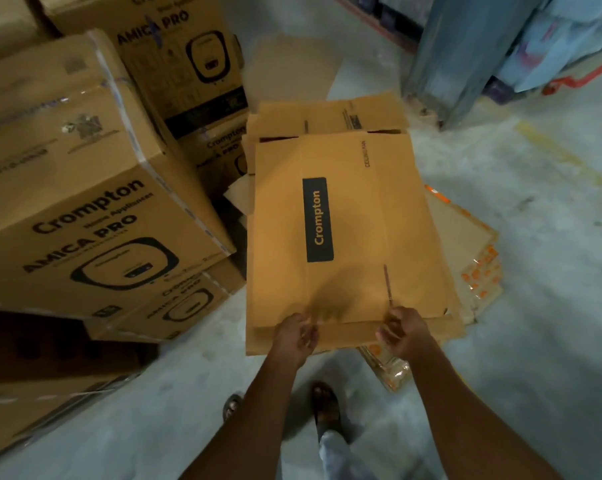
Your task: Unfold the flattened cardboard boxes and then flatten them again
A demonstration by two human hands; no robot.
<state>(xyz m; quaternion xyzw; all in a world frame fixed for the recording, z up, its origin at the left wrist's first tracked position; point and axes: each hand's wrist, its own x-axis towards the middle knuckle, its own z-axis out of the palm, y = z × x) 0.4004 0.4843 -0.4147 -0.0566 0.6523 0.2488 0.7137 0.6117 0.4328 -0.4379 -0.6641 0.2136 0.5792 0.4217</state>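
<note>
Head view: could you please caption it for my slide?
Both hands grasp the near edge of a flattened tan Crompton cardboard box atop a stack.

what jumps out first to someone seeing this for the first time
A flat cardboard box with a black Crompton label lies mid-frame on a pile of other flattened boxes on the floor. The left hand and right hand pinch its near edge. Printed Amica Pro cartons are stacked at the left.

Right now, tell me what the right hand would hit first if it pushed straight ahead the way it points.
The right hand already sits at the near edge of the top flattened Crompton box, so it would probably slide onto that panel along the slit by its fingers. Whether it is gripping the edge is too blurred to tell.
</note>
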